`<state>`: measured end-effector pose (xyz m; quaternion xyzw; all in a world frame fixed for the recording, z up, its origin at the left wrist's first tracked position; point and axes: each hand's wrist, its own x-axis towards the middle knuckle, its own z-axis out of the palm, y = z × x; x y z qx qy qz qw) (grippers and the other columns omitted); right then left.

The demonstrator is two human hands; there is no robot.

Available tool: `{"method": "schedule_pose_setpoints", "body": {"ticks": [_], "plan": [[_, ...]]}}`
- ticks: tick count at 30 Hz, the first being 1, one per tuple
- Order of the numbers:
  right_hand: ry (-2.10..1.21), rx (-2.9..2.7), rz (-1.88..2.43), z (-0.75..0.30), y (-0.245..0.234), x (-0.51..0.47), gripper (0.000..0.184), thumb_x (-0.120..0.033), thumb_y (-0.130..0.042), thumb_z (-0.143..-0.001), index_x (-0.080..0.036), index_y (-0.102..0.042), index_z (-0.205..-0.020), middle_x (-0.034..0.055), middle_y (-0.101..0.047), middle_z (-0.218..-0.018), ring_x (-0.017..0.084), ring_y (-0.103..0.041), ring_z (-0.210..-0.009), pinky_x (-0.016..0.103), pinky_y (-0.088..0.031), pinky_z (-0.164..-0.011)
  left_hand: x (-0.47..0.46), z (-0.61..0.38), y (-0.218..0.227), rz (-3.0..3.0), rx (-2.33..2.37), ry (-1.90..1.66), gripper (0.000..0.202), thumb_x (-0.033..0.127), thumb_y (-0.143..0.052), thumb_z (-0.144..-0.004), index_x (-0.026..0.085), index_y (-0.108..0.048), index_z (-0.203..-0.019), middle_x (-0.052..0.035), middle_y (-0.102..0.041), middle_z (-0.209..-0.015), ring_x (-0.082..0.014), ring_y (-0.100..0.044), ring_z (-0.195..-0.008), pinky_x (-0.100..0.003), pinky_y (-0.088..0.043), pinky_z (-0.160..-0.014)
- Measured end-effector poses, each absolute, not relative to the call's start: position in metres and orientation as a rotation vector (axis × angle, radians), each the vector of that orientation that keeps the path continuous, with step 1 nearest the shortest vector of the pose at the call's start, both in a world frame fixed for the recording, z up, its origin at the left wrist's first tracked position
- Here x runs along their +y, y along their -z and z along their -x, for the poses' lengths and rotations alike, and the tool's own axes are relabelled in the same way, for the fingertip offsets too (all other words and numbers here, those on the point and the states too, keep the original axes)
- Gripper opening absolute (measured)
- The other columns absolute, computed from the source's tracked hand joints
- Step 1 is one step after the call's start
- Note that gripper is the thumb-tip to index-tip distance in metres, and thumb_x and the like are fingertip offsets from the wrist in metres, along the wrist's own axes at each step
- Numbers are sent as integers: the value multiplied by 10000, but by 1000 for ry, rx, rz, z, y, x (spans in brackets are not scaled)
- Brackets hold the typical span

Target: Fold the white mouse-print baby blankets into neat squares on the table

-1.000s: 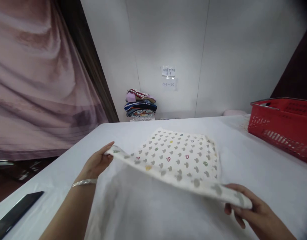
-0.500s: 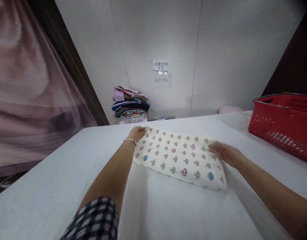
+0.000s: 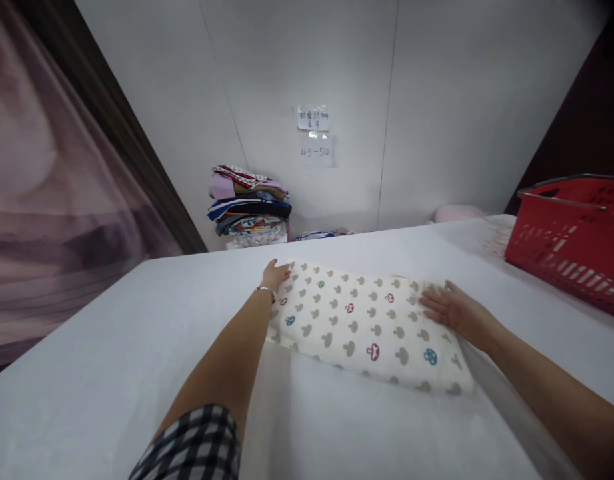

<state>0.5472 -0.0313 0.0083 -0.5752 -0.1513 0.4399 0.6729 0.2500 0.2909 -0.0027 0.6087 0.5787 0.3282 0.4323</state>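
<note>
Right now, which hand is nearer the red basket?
Right. The right hand is at the right end of the patterned cloth, toward the red basket; the left hand is at the cloth's left edge, farther away.

Checked black-and-white sleeve (image 3: 191,445), apparently silvery bracelet (image 3: 267,289).

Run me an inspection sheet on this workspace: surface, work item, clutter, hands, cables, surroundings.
Surface: white tabletop, under the cloth.
Work item: mushroom-print cloth, lying between the hands.
Clutter: red basket at right; stack of folded fabrics near the far edge.
Hands: left hand at the cloth's far left corner; right hand open, fingers over its right end, contact pressure unclear.
Cables: nothing seen.
Surroundings: pale wall with paper signs, one reading 45-50; pinkish curtain at left.
</note>
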Motion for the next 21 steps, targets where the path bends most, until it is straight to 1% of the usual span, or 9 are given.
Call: {"method": "schedule_pose_setpoints", "body": {"ticks": [2, 3, 5, 7, 9, 13, 16, 19, 21], "plan": [[-965, -431, 1302, -539, -12, -40, 968, -263, -705, -718, -324, -52, -1430, 85, -519, -1295, 218, -577, -1079, 372, -553, -822, 284, -240, 7, -1608, 1448, -840, 542, 241, -534, -826, 124, -369, -1328, -125, -606, -1157, -148, -610, -981, -224, -480, -804], [-925, -491, 1333, -535, -14, -47, 964, -299, -704, -717, -325, -58, -1433, 75, -502, -1314, 221, -554, -1110, 374, -545, -842, 281, -232, 8, -1656, 1459, -842, 511, 245, -551, -807, 145, -427, -1293, -110, -593, -1190, -156, -589, -1027, -229, -462, -843], [-782, -600, 1481, -530, -14, -64, 823, -387, -686, -712, -297, -249, -1403, 65, -500, -1318, 248, -518, -1150, 380, -523, -877, 272, -210, 8, -1738, 1509, -821, 451, 261, -614, -745, 173, -548, -1182, -92, -583, -1217, -199, -546, -1100, -266, -421, -913], [-593, -647, 1729, -529, -7, -83, 672, -464, -675, -678, -251, -470, -1281, 70, -523, -1293, 290, -519, -1137, 394, -503, -895, 262, -185, 6, -1781, 1590, -768, 414, 287, -665, -681, 171, -617, -1075, -103, -603, -1184, -255, -528, -1118, -320, -394, -941], [-533, -633, 1928, -531, 5, -101, 672, -510, -678, -630, -221, -533, -1219, 86, -560, -1245, 311, -556, -1077, 396, -514, -863, 252, -162, 3, -1783, 1666, -698, 384, 329, -683, -648, 158, -648, -990, -120, -637, -1113, -287, -548, -1074, -350, -403, -908], [-851, -535, 1880, -531, 21, -122, 859, -564, -657, -627, -191, -378, -1348, 107, -649, -1091, 260, -644, -888, 332, -560, -718, 238, -137, 1, -1726, 1706, -559, 305, 436, -691, -603, 168, -674, -748, -96, -698, -874, -260, -624, -853, -303, -455, -714], [-882, -545, 1896, -518, 18, -127, 896, -588, -650, -627, -188, -344, -1368, 120, -628, -1124, 242, -647, -834, 320, -556, -650, 232, -134, 3, -1680, 1698, -562, 304, 453, -708, -561, 163, -646, -629, -81, -688, -752, -238, -622, -752, -281, -441, -622], [-704, -647, 2016, -500, 13, -131, 900, -616, -637, -608, -203, -365, -1360, 118, -586, -1181, 248, -621, -881, 321, -534, -654, 224, -134, 5, -1652, 1683, -659, 317, 437, -725, -537, 152, -633, -641, -76, -670, -725, -235, -607, -753, -280, -429, -612], [-603, -734, 2054, -487, 13, -134, 903, -618, -633, -601, -217, -366, -1364, 103, -592, -1155, 244, -607, -896, 319, -518, -681, 217, -132, 7, -1632, 1633, -726, 345, 458, -698, -574, 149, -643, -716, -69, -669, -749, -218, -603, -753, -271, -430, -610]]}}
